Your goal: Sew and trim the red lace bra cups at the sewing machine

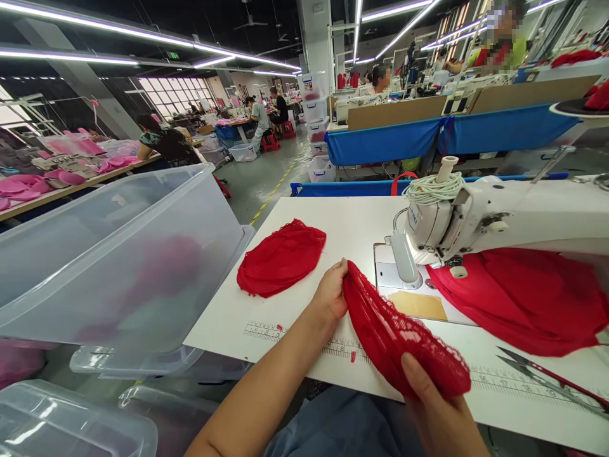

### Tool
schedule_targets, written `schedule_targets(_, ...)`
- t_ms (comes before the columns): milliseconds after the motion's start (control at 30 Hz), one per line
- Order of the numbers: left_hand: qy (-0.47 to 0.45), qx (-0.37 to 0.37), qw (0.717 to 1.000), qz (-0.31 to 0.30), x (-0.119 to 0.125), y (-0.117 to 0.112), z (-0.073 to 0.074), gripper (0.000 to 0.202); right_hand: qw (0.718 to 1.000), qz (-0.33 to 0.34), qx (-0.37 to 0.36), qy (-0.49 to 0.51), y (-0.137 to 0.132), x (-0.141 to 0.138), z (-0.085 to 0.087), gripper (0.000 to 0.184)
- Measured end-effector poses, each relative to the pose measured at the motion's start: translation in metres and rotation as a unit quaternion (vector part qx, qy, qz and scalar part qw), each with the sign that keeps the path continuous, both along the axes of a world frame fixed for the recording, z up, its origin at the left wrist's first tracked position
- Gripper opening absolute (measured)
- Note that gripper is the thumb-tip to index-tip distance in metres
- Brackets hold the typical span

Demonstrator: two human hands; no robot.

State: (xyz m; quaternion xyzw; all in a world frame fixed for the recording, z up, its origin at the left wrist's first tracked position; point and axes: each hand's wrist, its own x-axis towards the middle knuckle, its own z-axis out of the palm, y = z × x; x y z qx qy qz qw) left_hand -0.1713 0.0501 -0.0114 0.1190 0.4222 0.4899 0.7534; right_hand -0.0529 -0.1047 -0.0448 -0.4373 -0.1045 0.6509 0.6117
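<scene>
Between my two hands a red lace-edged garment piece is stretched out above the table's front edge. My left hand pinches its upper left end. Lower down, my right hand grips the other end, thumb on top and the remaining fingers hidden under the fabric. A second red lace-edged piece lies flat on the white table, beyond my left hand. More red fabric is heaped under the arm of the white sewing machine, to the right.
Thread snips or scissors lie at the table's right front, blades pointing left. Large clear plastic bins crowd the left side, touching or close to the table. A printed ruler runs along the front edge. Co-workers sit at tables further back.
</scene>
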Motion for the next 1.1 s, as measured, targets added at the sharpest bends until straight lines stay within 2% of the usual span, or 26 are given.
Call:
schedule_targets(133,-0.054,-0.032,0.993,-0.103,-0.006,-0.021,0.007,0.019,0.999,-0.048,-0.011,0.019,0.032,-0.004,0.024,0.039)
schedule_targets(200,-0.129,-0.001,0.976,-0.178,-0.008,-0.036,0.006,0.031,0.997,-0.076,-0.01,0.029,0.044,-0.005,0.031,0.044)
schedule_targets(267,-0.156,0.05,0.954,-0.252,-0.008,-0.051,0.004,0.047,0.995,-0.088,-0.008,0.037,0.05,-0.006,0.034,0.046)
schedule_targets(333,-0.136,0.106,0.951,-0.255,-0.005,-0.061,0.004,0.05,0.996,-0.078,0.004,0.034,0.052,-0.008,0.034,0.046)
schedule_targets(400,-0.095,0.124,0.962,-0.225,0.001,-0.065,0.005,0.048,0.997,-0.066,0.024,0.023,0.053,-0.01,0.031,0.046)
schedule_targets(567,0.006,0.091,0.991,-0.1,0.014,-0.057,0.009,0.033,0.999,-0.042,0.024,0.016,0.053,-0.007,0.025,0.05)
schedule_targets(700,0.002,0.073,0.996,-0.053,0.015,-0.049,0.01,0.032,0.999,-0.004,0.03,0.02,0.051,0.005,0.026,0.051)
schedule_targets(800,-0.011,0.072,0.997,-0.035,0.014,-0.045,0.011,0.032,0.999,0.028,0.015,-0.023,0.051,0.011,0.029,0.043)
schedule_targets(933,-0.028,0.074,0.997,-0.002,0.014,-0.038,0.011,0.025,0.998,0.018,0.013,-0.061,0.052,0.009,0.026,0.037)
schedule_targets(1033,-0.03,0.038,0.998,0.037,0.015,-0.029,0.012,0.011,0.991,0.02,0.045,-0.121,0.046,0.002,0.017,0.035)
schedule_targets(1100,-0.027,-0.004,0.998,0.065,0.016,-0.023,0.012,0.015,0.976,0.029,0.087,-0.2,0.04,-0.004,0.011,0.037)
